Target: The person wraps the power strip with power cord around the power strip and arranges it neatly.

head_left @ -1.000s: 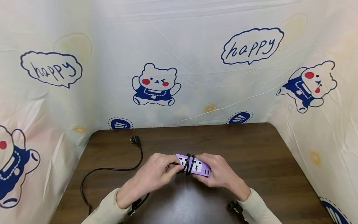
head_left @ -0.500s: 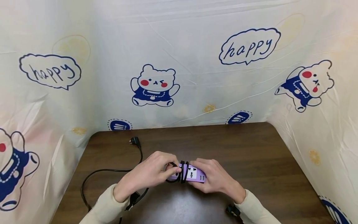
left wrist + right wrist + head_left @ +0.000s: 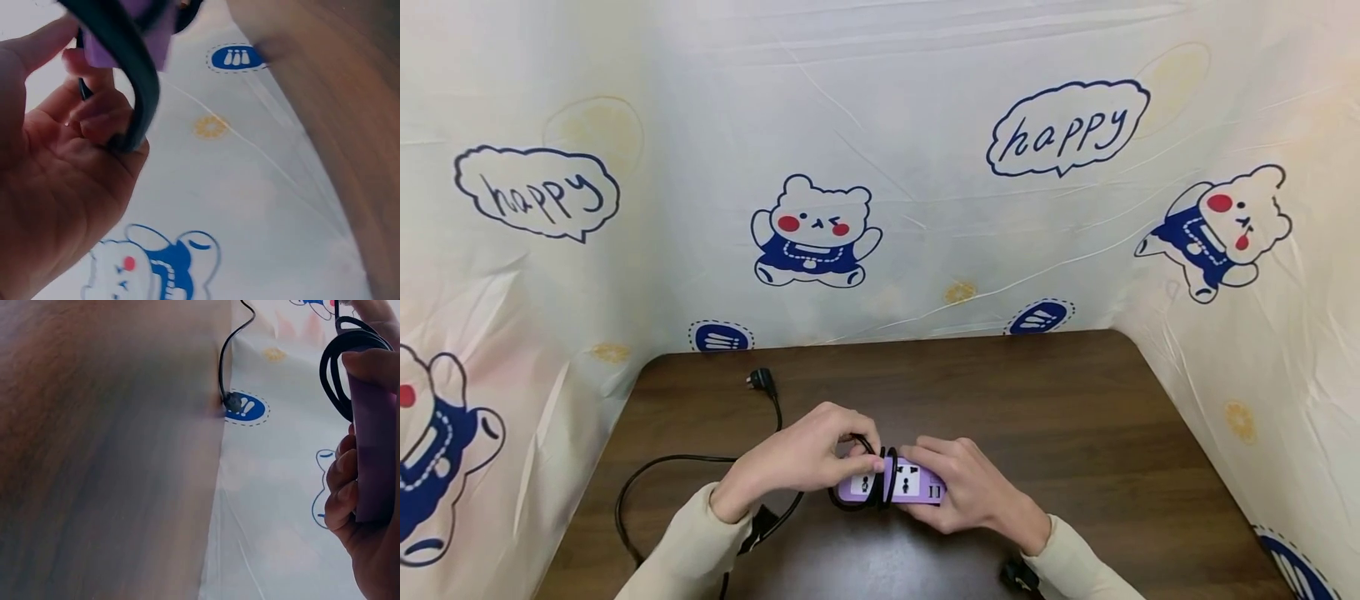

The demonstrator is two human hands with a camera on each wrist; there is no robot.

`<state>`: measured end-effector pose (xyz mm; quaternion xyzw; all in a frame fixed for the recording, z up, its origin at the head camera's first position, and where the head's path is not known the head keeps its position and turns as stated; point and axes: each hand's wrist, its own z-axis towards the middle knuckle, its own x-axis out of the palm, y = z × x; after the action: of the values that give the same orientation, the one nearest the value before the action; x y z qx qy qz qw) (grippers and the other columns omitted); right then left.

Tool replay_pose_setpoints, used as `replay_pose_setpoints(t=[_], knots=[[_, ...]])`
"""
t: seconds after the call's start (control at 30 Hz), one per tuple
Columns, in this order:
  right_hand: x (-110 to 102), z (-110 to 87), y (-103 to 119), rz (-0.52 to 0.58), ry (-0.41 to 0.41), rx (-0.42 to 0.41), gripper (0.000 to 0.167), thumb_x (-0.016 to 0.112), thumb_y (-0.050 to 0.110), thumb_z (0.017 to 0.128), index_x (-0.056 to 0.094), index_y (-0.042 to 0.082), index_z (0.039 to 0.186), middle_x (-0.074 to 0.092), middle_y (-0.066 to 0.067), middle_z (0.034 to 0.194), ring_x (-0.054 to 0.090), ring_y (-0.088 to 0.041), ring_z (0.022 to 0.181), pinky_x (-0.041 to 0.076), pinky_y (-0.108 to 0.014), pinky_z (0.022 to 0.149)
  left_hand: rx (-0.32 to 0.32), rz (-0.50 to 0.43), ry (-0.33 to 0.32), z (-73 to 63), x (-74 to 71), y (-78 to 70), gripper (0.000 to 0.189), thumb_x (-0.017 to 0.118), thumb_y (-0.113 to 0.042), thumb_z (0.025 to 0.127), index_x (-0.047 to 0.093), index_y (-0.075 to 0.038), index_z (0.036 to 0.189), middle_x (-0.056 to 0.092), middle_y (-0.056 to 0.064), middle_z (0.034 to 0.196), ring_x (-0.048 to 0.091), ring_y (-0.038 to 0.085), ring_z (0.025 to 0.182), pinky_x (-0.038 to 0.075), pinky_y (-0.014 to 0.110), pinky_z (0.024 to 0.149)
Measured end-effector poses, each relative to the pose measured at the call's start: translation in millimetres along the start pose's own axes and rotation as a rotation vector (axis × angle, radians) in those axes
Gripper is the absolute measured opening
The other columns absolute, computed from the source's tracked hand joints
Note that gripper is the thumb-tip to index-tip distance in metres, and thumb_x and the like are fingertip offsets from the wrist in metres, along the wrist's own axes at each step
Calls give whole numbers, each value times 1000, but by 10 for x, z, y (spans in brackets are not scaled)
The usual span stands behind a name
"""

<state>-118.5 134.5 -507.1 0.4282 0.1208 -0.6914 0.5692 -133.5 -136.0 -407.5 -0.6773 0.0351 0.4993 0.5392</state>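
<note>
A purple power strip (image 3: pixel 910 478) with white sockets and USB ports is held up in front of me, turns of its black cord (image 3: pixel 892 479) wound around it. My left hand (image 3: pixel 808 450) pinches the cord near the strip's left end; in the left wrist view a loop of cord (image 3: pixel 147 94) crosses the curled fingers. The right hand (image 3: pixel 973 487) grips the strip's right end. Seen from the right wrist, that hand's fingers (image 3: pixel 342 472) wrap around the strip's body (image 3: pixel 375 450). The unwound cord trails left to a black plug (image 3: pixel 762 380) on the table.
The brown wooden table (image 3: pixel 1037 400) lies beneath both hands. A white sheet (image 3: pixel 925 167) printed with bears and the word "happy" hangs behind and along both sides. Black straps with small devices (image 3: pixel 1018 573) sit at the wrists.
Both hands have shifted left and nearer to me with the power strip. The left hand has drawn the cord around the strip's left part, making another loop there. The plug has stayed in place.
</note>
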Motion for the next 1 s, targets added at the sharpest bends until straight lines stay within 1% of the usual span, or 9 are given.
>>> replay_pose_setpoints(t=[0.1,0.17,0.33,0.47,0.57,0.63,0.73,0.83,1.0], knots=[[-12,1,-25,3,-4,-2,51,89,35,80,68,12,122,61,7,89,49,5,67,39,-6,57,0,-59,5,40,-4,78,11,78,-34,100,71,-32,92,54,-17,75,49,-1,70,39,18,62],[-31,-1,-41,-6,-4,4,52,89,34,80,69,12,122,61,6,89,49,4,66,38,-6,57,1,-79,10,67,1,122,11,77,-34,100,71,-31,91,54,-17,75,49,-1,70,39,18,62],[-72,7,-60,-47,8,11,52,88,36,80,68,13,122,61,7,89,47,4,65,36,-6,55,19,-106,14,108,6,211,9,79,-32,100,73,-32,93,60,-15,84,52,1,75,43,19,65],[-98,45,-90,-33,-16,-6,53,89,34,78,68,11,122,62,5,89,48,3,65,37,-7,55,28,-166,-24,143,5,276,7,81,-30,98,75,-30,94,63,-11,87,52,2,74,42,19,64],[-135,86,-133,-22,-34,-6,53,89,32,77,69,11,122,61,5,88,49,3,64,38,-7,55,16,-237,-58,193,4,330,9,82,-25,97,73,-25,96,63,-9,86,50,3,71,40,19,63],[-163,111,-163,-12,-30,-2,53,88,31,77,69,11,122,61,5,89,49,3,64,39,-7,55,3,-294,-60,230,2,368,11,82,-21,97,71,-21,97,63,-8,86,50,4,71,41,20,64],[-194,137,-197,9,-13,2,53,89,31,78,69,12,123,62,5,90,51,3,65,40,-7,56,-9,-397,-27,282,8,429,13,81,-16,97,68,-15,99,64,-3,89,56,7,76,48,21,67],[-207,146,-218,28,-3,5,54,89,31,77,69,12,123,63,6,90,52,3,66,41,-7,57,0,-513,31,332,36,497,15,78,-14,99,64,-9,100,62,4,95,61,10,84,54,24,71],[-191,141,-228,25,-13,-6,54,90,33,77,70,13,123,63,6,90,51,4,66,40,-7,56,25,-672,114,382,121,593,28,72,-17,102,52,0,98,53,6,98,57,9,86,49,22,71]])
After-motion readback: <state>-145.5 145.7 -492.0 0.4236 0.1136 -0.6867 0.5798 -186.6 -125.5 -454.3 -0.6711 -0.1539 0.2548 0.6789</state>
